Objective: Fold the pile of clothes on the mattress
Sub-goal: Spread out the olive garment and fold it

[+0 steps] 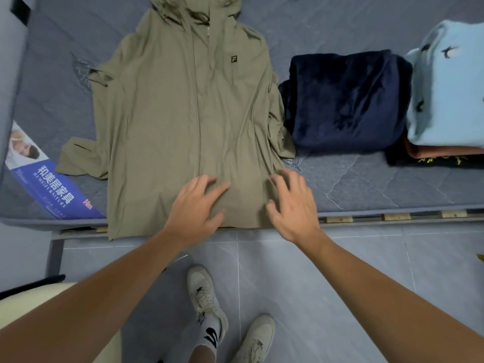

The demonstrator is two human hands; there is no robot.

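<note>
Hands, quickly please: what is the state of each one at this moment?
Left hand: open, fingers spread, resting flat on the olive jacket, holding nothing.
Right hand: open, fingers loosely bent at the jacket's hem, gripping nothing.

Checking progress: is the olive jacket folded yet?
Not yet. The olive jacket lies spread flat, front zipped, hood up top, a sleeve out sideways.

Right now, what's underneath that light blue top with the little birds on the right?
The light blue top sits on a stack: a rust-coloured garment lies directly beneath it, then a black one with yellow print. Only their edges show; the rest is covered.
</note>
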